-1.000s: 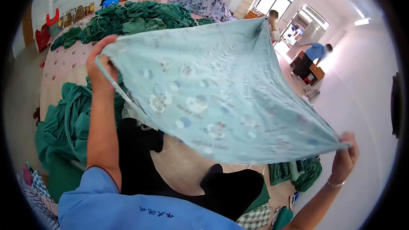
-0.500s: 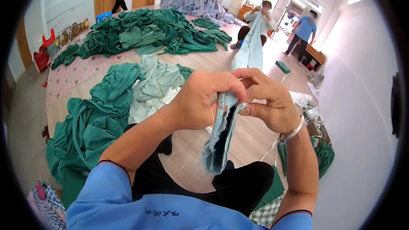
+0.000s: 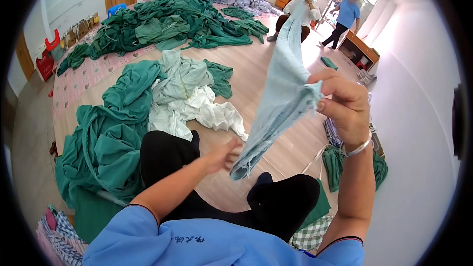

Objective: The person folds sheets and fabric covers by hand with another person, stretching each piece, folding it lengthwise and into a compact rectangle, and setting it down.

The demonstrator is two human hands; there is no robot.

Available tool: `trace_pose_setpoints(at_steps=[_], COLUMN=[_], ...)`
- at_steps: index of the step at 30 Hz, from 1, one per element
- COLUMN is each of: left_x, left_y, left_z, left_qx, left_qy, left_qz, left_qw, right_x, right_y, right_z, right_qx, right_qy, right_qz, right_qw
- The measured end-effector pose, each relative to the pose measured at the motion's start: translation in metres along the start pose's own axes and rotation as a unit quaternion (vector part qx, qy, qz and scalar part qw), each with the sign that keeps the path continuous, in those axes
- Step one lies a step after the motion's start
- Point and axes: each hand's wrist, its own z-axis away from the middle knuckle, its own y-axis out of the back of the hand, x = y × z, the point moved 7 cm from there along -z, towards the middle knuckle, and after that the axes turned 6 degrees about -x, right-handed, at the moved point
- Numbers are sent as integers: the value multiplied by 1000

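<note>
A: Which step do you seem to have in hand?

B: You look to be partway through folding a pale blue-green sheet point(image 3: 282, 76) with a co-worker point(image 3: 315, 15) facing you. The sheet is gathered lengthwise into a narrow, layered strip.

A: How do your hands stand?

B: Your right hand point(image 3: 346, 106) pinches the upper corner of the near end between thumb and fingers. Your left hand point(image 3: 220, 158) is blurred; its fingers look loosely spread, with nothing visible in them.

A: So where does the sheet lie for you?

B: From your right hand's pinch, its near edge slants down and left to a bottom fold just beside your left fingertips. Whether they touch, I cannot tell. The rest stretches away from you over the wooden floor point(image 3: 246, 76) to the co-worker, who holds the far end raised. White cloth point(image 3: 214, 111) lies to its left.

A: And what does your next move call for?

B: Probably your left hand taking that bottom fold while your right holds its corner taut, so your layers line up.
</note>
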Motion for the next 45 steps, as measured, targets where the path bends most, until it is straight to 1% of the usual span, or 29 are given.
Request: trace_pose_setpoints(at_steps=[1, 2, 4, 5, 6, 7, 8, 9, 10, 12, 14, 16, 18, 19, 20, 23, 24, 27, 29, 32, 34, 35, 36, 38, 39, 40, 42, 44, 45], left_x=[-48, -62, -78, -85, -79, -61, -56, -53, -49, -31, 9, 59, 91, 101, 102, 109, 109, 95, 70, 52, 64, 69, 73, 66, 56, 45, 17, -26, -35], left_y=[12, 7, -32, -35, -46, -57, -58, -51, -33, -21, 3, 2, -2, -9, -16, -48, -50, -47, -16, 1, -3, -1, 0, 17, 30, 41, 65, 98, 103], left_z=[-20, -16, -8, -16, -25, -22, -23, -26, -26, -16, 6, 45, 75, 86, 93, 105, 105, 105, 104, 112, 113, 112, 109, 82, 63, 43, 2, -40, -53], left_qx=[-36, -39, -225, -230, -322, -406, -410, -231, -39, -58, 19, 25, 47, 66, 65, 61, 59, 66, 146, 185, 171, 181, 191, 197, 214, 231, 254, 313, 337], left_qy=[71, 66, 114, 107, 57, 6, 1, 5, 8, -2, -144, -251, -293, -297, -294, -315, -312, -296, -250, -226, -234, -242, -250, -231, -192, -154, -111, -30, -30], left_qz=[168, 171, 281, 282, 389, 484, 483, 417, 332, 363, 231, 172, 119, 98, 95, -35, -40, -52, -93, -70, -61, -75, -89, -104, -123, -141, -189, -207, -258], left_qw=[983, 982, 926, 925, 861, 775, 773, 879, 942, 930, 962, 952, 948, 948, 949, 946, 947, 951, 953, 954, 955, 950, 945, 947, 950, 950, 942, 926, 905], right_x=[-6, -12, -16, -17, -19, -22, -27, -31, -33, -34, -29, -21, 2, 16, 31, 75, 87, 102, 113, 126, 126, 120, 121, 123, 133, 152, 199, 250, 268], right_y=[4, 9, 14, 18, 22, 22, 24, 27, 29, 40, 49, 52, 45, 36, 26, 1, -6, -5, -5, -4, -7, -3, 1, 8, 15, 23, 31, 36, 34], right_z=[4, 7, 22, 29, 36, 43, 50, 59, 69, 95, 127, 161, 200, 217, 232, 270, 279, 292, 292, 285, 276, 266, 261, 251, 253, 258, 276, 298, 306], right_qx=[13, 25, 47, 54, 62, 56, 70, 84, 81, 122, 153, 165, 178, 177, 166, 145, 148, 164, 156, 125, 118, 90, 94, 81, 75, 69, 76, 107, 78], right_qy=[21, 44, 44, 37, 30, 31, 40, 49, 51, 28, -20, -66, -125, -183, -205, -302, -337, -320, -333, -344, -362, -346, -348, -362, -368, -373, -395, -419, -448], right_qz=[-2, -3, 0, 9, 16, 19, 39, 60, 63, 132, 140, 121, 55, 41, 24, -21, -51, -55, -72, -70, -149, -106, -111, -56, -16, 25, 32, 35, 107], right_qw=[1000, 999, 998, 998, 998, 998, 996, 993, 993, 983, 978, 977, 975, 966, 964, 942, 928, 931, 927, 928, 912, 928, 926, 927, 927, 925, 915, 901, 884])
